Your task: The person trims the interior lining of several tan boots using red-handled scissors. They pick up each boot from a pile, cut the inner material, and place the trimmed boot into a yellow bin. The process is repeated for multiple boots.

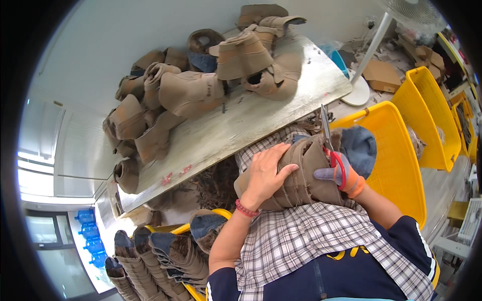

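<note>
A stack of brown boot uppers (pixel 314 175) lies across my lap, with loose threads along its edges and fuzzy lining showing at the far side. My left hand (pixel 267 173), bare, rests flat on the top of this stack, fingers stretched and thumb apart. On the right, my right hand (pixel 346 178) wears a grey and orange glove and grips the scissors (pixel 327 131) by their red handles. Their blades point up and away, beside the far right edge of the stack. A blue denim-like lining piece (pixel 359 148) sits just beyond that hand.
Brown boot uppers (pixel 193 95) are heaped on the worn white table (pixel 236 123) ahead. A yellow basket (pixel 401 170) stands close on my right, another yellow basket (pixel 427 115) behind it. Stacked uppers (pixel 170 256) fill the lower left. A white fan (pixel 374 45) stands at the far right.
</note>
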Available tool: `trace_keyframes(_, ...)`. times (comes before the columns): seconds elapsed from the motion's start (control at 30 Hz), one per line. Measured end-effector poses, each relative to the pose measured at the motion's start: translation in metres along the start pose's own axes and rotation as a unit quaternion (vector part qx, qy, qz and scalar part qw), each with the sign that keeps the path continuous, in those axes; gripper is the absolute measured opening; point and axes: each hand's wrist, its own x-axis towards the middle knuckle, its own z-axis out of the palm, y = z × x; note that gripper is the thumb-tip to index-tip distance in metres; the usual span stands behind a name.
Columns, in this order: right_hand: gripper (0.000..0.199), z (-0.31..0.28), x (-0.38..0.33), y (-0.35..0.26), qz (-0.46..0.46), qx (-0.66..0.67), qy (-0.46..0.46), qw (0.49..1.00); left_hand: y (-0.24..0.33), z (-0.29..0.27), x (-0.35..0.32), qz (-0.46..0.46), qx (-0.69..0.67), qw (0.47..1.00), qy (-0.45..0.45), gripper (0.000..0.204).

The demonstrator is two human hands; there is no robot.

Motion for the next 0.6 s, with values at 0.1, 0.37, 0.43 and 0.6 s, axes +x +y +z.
trace_keyframes(0.1,0.057,0.013,0.009,0.003,0.034,0.205,-0.027,0.978,-0.004,0.002,-0.006,0.005,-0.052,0.998,0.028,0.05)
trace_keyframes(0.37,0.047,0.015,0.017,0.08,-0.062,0.0,0.077,0.995,-0.009,-0.009,0.003,-0.073,-0.143,0.987,-0.004,0.031)
trace_keyframes(0.43,0.046,-0.008,0.003,0.106,-0.035,-0.101,0.059,0.992,-0.029,-0.043,0.001,-0.109,-0.155,0.968,0.165,0.021)
trace_keyframes(0.6,0.064,-0.023,-0.024,0.111,-0.103,-0.107,0.102,0.984,-0.165,-0.202,-0.024,-0.199,0.265,0.712,0.619,0.013)
